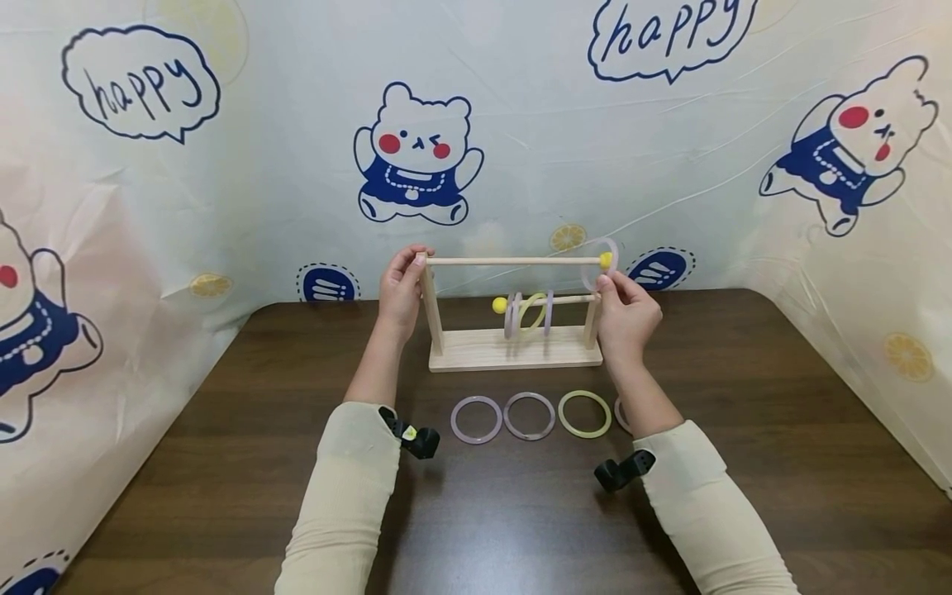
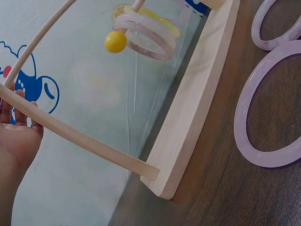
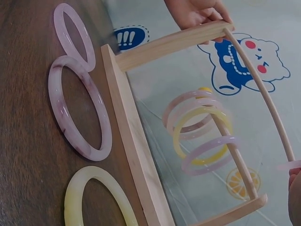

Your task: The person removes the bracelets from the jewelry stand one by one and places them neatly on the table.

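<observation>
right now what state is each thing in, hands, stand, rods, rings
stand: upright
upper rod: bare between its ends
lower rod: carrying four rings
held ring: at upper rod's end, threading unclear
left hand: gripping stand's top
right hand: pinching held ring
loose rings: flat on table

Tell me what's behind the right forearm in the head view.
Part of a pale bangle shows on the table; the forearm covers the rest, and anything else there is hidden.
</observation>
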`<state>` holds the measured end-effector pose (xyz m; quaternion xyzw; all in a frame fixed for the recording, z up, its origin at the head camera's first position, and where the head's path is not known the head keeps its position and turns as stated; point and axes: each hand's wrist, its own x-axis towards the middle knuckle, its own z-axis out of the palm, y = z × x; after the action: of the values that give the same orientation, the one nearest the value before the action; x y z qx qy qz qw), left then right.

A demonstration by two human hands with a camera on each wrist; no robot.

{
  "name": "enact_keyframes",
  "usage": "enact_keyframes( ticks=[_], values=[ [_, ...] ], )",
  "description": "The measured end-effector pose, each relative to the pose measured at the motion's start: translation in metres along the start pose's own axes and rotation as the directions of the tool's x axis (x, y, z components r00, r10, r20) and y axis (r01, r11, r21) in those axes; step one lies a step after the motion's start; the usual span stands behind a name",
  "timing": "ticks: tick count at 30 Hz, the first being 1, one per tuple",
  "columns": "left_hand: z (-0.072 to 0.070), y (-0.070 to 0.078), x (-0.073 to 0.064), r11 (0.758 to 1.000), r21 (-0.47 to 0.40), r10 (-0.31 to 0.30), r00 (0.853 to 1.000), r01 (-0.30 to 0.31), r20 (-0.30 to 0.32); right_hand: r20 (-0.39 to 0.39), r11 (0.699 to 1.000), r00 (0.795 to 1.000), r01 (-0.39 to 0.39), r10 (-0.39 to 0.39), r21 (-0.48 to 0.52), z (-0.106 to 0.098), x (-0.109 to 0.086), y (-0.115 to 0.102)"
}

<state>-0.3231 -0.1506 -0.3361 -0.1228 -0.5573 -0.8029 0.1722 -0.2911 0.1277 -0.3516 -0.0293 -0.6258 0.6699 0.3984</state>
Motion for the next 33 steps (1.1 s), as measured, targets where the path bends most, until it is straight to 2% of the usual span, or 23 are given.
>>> enact_keyframes(
  ticks=[14,22,29,33],
  values=[
    [0.001,0.001,0.000,1.000,-0.005,-0.001,1.000,0.001,0.000,-0.010,1.000,1.000,-0.002,0.001,-0.008,-0.004,0.002,-0.005],
    [0.003,0.001,0.000,1.000,-0.004,-0.011,1.000,0.011,-0.003,-0.017,0.999,1.000,-0.019,0.019,-0.038,-0.008,-0.008,-0.031],
    [0.003,0.001,0.000,1.000,0.006,-0.019,1.000,0.019,-0.004,-0.056,1.000,0.998,-0.005,0.006,0.017,-0.012,0.002,-0.003],
    [0.002,0.001,0.000,1.000,-0.006,-0.016,1.000,0.016,-0.005,-0.108,0.998,0.994,0.035,-0.030,0.044,-0.015,0.005,0.001]
  ],
)
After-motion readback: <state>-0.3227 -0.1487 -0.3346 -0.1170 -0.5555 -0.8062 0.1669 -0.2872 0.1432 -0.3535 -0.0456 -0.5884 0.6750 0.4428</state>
